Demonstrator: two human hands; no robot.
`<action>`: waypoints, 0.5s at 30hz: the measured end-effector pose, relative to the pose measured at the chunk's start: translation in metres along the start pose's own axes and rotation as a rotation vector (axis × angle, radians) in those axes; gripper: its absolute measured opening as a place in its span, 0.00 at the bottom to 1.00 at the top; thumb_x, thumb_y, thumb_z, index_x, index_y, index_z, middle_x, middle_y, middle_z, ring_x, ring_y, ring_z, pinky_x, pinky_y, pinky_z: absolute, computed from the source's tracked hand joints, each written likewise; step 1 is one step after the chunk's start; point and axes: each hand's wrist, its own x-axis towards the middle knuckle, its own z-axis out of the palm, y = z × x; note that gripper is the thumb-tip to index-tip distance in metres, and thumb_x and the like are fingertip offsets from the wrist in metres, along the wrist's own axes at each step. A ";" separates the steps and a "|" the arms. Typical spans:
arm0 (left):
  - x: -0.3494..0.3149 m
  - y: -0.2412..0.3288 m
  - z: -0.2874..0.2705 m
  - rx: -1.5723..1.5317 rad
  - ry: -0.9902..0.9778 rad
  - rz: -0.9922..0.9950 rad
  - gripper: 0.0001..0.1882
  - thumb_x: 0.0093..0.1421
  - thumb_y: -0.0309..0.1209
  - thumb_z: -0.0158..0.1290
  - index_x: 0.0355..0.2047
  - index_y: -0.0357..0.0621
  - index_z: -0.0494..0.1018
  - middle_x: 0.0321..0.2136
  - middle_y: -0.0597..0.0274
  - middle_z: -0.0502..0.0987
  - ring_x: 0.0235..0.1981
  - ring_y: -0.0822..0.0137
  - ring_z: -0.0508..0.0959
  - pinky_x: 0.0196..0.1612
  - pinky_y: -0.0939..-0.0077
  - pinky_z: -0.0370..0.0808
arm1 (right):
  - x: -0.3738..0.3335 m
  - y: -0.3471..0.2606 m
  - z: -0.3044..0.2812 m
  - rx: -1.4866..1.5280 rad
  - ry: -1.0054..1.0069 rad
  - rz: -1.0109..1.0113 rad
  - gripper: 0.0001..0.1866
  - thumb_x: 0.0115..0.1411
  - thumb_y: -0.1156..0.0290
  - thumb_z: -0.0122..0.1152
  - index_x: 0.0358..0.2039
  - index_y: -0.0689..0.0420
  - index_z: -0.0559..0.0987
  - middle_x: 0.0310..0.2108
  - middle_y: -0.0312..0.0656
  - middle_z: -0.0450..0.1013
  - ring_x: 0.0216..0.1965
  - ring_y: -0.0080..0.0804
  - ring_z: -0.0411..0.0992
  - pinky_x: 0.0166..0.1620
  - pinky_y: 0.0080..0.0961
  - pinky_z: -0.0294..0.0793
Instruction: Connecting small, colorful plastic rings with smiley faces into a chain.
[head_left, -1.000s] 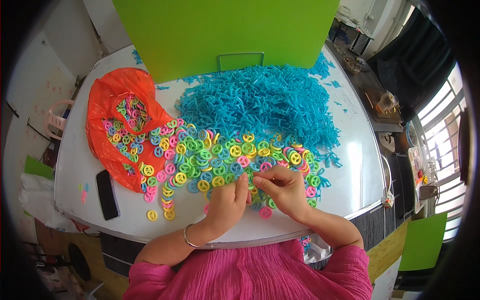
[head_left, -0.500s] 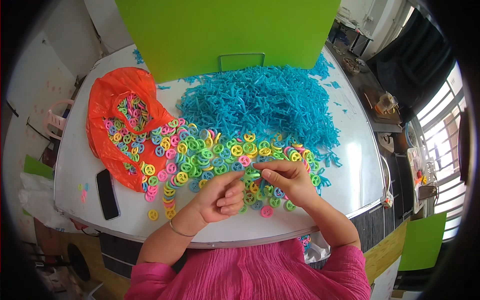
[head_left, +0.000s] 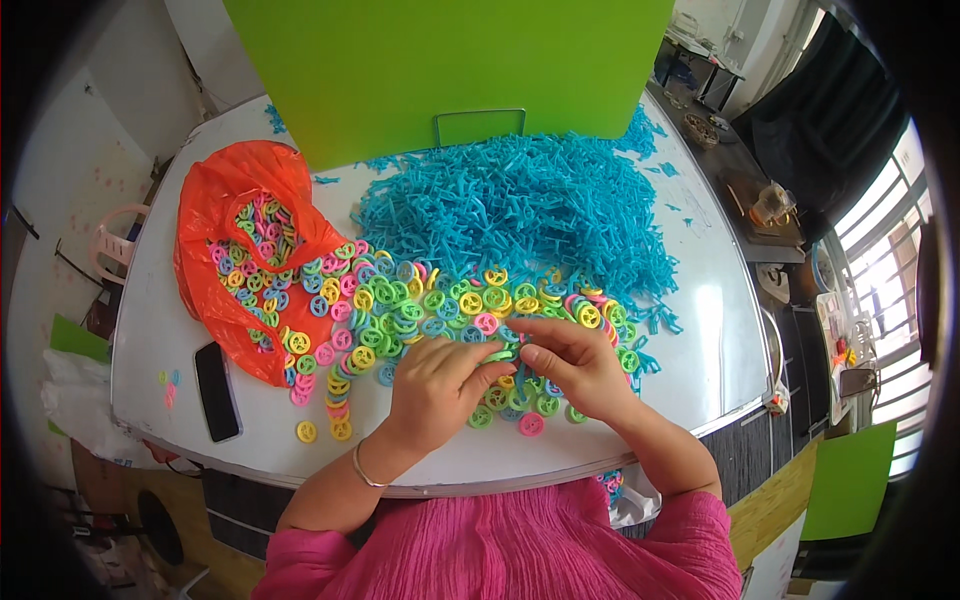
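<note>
My left hand (head_left: pixel 432 388) is closed, its thumb and fingers pinching a small green plastic wheel (head_left: pixel 499 355). Just to the right, my right hand (head_left: pixel 580 368) has thumb and forefinger brought together beside that wheel. A thin blue plastic piece (head_left: pixel 521 378) shows under the right thumb and seems to be in its grip; the fingers partly hide it. Around and beneath both hands spread loose spoked wheels (head_left: pixel 470 303) in green, yellow, pink and blue. Behind them rises a large heap of thin blue plastic pieces (head_left: pixel 510 205).
A red plastic bag (head_left: pixel 215 180) lies open at the left with more wheels inside. A black phone (head_left: pixel 217 392) rests near the white table's (head_left: pixel 450 470) left edge. A tall green panel (head_left: pixel 450 70) with a wire handle (head_left: pixel 480 112) stands behind the blue heap.
My left hand has turned over and moved up and right, its thumb now pinching the green wheel. My right hand has stayed almost in place.
</note>
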 end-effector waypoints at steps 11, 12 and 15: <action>0.012 -0.018 -0.013 0.114 0.093 -0.139 0.10 0.55 0.31 0.59 0.36 0.40 0.77 0.34 0.56 0.78 0.34 0.57 0.76 0.40 0.65 0.72 | -0.042 -0.054 -0.061 -0.706 -0.613 -0.059 0.13 0.58 0.68 0.62 0.45 0.52 0.78 0.30 0.37 0.77 0.27 0.27 0.76 0.32 0.21 0.74; 0.011 -0.023 -0.012 0.113 0.096 -0.143 0.10 0.55 0.31 0.59 0.36 0.40 0.77 0.34 0.56 0.78 0.34 0.57 0.76 0.40 0.65 0.72 | -0.050 -0.059 -0.070 -0.762 -0.764 0.014 0.14 0.58 0.65 0.62 0.45 0.50 0.77 0.28 0.38 0.77 0.26 0.32 0.76 0.32 0.23 0.75; 0.009 -0.029 -0.010 0.187 0.019 -0.190 0.10 0.54 0.32 0.60 0.36 0.41 0.78 0.34 0.57 0.78 0.37 0.57 0.75 0.42 0.64 0.71 | -0.088 -0.051 -0.087 -0.957 -0.992 0.353 0.22 0.58 0.51 0.59 0.50 0.45 0.74 0.32 0.40 0.79 0.29 0.39 0.78 0.31 0.28 0.76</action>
